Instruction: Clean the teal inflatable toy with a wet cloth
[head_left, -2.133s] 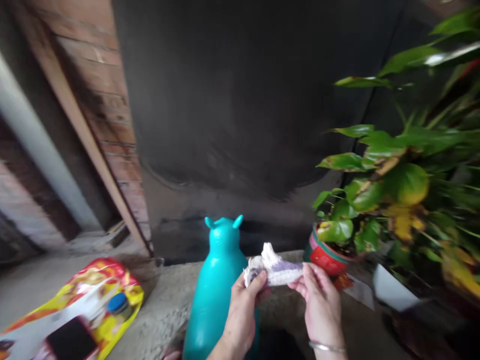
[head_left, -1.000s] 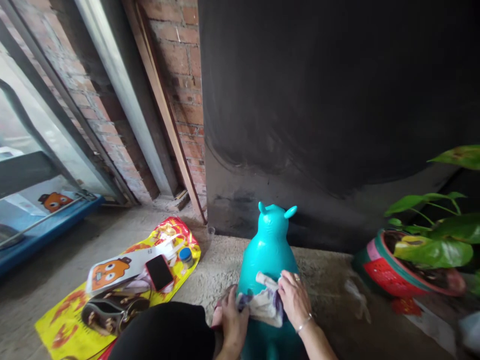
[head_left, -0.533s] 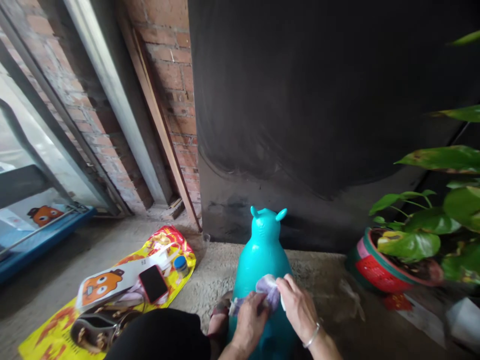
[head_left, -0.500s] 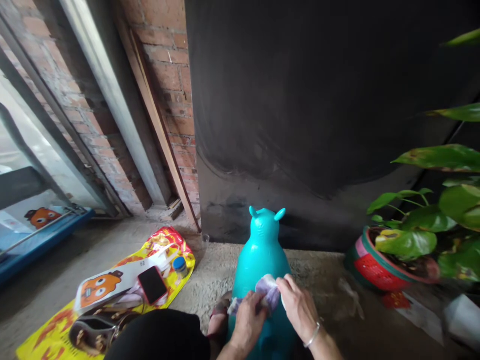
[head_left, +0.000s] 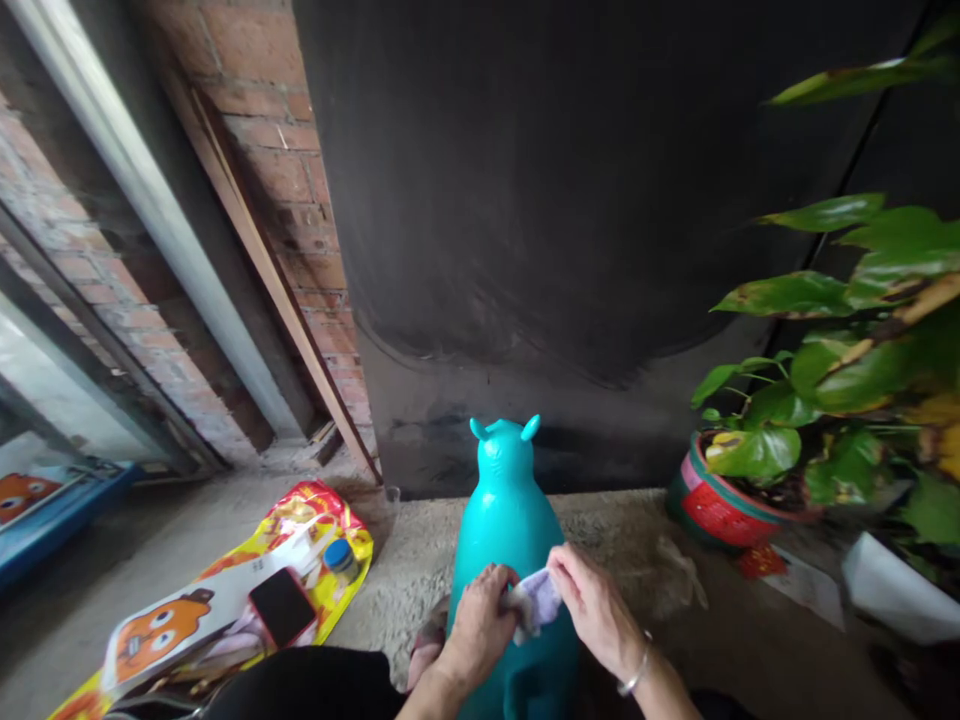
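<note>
A teal inflatable animal toy (head_left: 504,505) with two small ears stands on the concrete floor in front of me. My left hand (head_left: 474,632) and my right hand (head_left: 594,608) are pressed together against its back. Both grip a small white and lilac cloth (head_left: 534,603), bunched between the fingers. A silver bangle (head_left: 634,675) circles my right wrist.
A potted plant in a red pot (head_left: 716,505) with large green leaves stands at the right. At the left lies a yellow and red bag (head_left: 300,520) carrying a phone (head_left: 283,620), a blue-capped jar (head_left: 341,560) and an orange cartoon pack (head_left: 161,625). A dark wall (head_left: 562,200) rises behind, next to brick.
The cloth went from being held up in the air to being bunched small against the toy's back. My hands have closed in on each other. The view shifted slightly left.
</note>
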